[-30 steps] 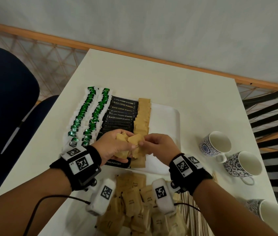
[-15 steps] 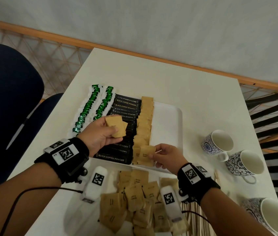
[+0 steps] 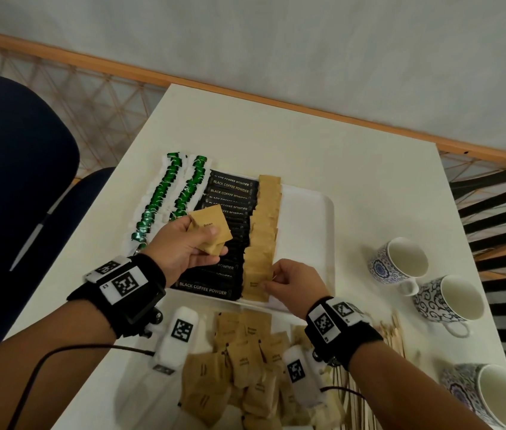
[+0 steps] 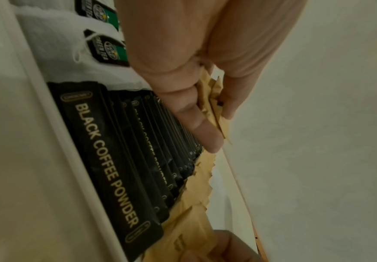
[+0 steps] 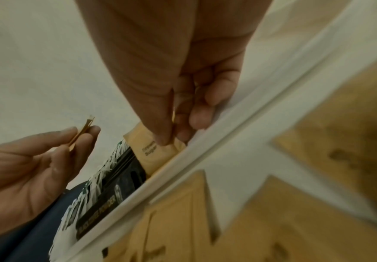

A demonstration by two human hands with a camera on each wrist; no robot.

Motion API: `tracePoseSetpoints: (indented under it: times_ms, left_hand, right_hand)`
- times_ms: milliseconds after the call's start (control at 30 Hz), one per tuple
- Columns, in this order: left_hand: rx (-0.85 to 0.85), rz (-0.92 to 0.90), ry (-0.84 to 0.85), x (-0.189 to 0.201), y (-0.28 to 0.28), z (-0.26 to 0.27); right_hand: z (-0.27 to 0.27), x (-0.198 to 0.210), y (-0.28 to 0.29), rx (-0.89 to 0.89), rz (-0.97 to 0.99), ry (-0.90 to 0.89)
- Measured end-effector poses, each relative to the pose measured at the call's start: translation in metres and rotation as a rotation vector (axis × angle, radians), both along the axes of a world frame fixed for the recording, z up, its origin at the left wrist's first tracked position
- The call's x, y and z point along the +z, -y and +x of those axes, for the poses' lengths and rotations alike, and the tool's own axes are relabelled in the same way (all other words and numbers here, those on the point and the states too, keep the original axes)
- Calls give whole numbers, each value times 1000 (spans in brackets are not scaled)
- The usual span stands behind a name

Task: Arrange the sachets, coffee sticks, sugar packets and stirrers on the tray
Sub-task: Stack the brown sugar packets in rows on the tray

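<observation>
While both hands pinch sugar packets (image 3: 211, 232), the tray (image 3: 310, 218) sits on a white table (image 3: 276, 131) by a wall.

Three cups (image 3: 397, 260). One tray (image 3: 313, 212). Two rows of green-tagged sachets (image 3: 168, 193), one row of black coffee sticks (image 3: 230, 193), one row of brown sugar packets (image 3: 265, 225) (overlaps defeat individual counts).

Three patterned cups (image 3: 399, 260), blue chair (image 3: 13, 187)
</observation>
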State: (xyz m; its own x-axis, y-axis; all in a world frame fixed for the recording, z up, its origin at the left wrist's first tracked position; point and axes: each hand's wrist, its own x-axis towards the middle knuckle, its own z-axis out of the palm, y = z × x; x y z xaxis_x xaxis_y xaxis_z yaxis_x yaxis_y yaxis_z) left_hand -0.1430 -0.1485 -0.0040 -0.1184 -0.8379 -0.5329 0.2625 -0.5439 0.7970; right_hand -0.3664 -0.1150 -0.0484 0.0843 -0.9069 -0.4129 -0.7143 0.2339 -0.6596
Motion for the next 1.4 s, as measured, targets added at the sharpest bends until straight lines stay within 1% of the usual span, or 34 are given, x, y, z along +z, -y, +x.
tracePoseSetpoints:
  times_ms: [100,200,267,333,400,533,600,667,767,800,900,967,1067,1267,1333,1400]
  left_hand:
    - [-4,3,3,-2,1,-1]
    - [-24,8,28,-3,0,-3]
    - [-43,12,52,-4,-1,-6]
    - [-62,18,79,-5,-2,-8]
    - [-94,25,110,-7,-4,-11]
    - [-202,12,210,-11,-11,-19]
    - [-229,1,247,-12,-13,-23]
    - [-248,-13,276,-13,-15,-27]
    - [-311,-39,315,-11,-15,-33]
    - [-337,-47,324,-10,-15,-36]
    - [-385,-69,342,-8,-15,-42]
    - [-385,-77,321,-8,-14,-43]
    - [-371,-52,232,-6,-13,-43]
    - [-341,-7,52,-7,-14,-42]
    - [-327,-5,28,-8,-14,-42]
    - [-315,0,27,-8,-14,-42]
  right_hand:
    - [0,2,5,-33,-27,1]
    - [0,2,4,-36,24,63]
    - [1,1,1,-14,58,78]
    - [0,1,0,-27,67,85]
    - [1,1,0,-46,65,76]
    - [2,3,2,5,51,7]
    - [0,5,2,-5,22,16]
    - [-3,7,3,-72,-72,81]
    - [-2,16,5,-201,-191,293]
    - [0,19,6,-202,-196,341]
    - [2,25,9,-94,-126,309]
    - [2,28,11,-88,-46,374]
    - [-2,28,12,-191,35,499]
    - [-9,25,11,-280,163,662]
    - [-10,25,12,-255,166,638]
    - [-10,25,12,-176,158,566]
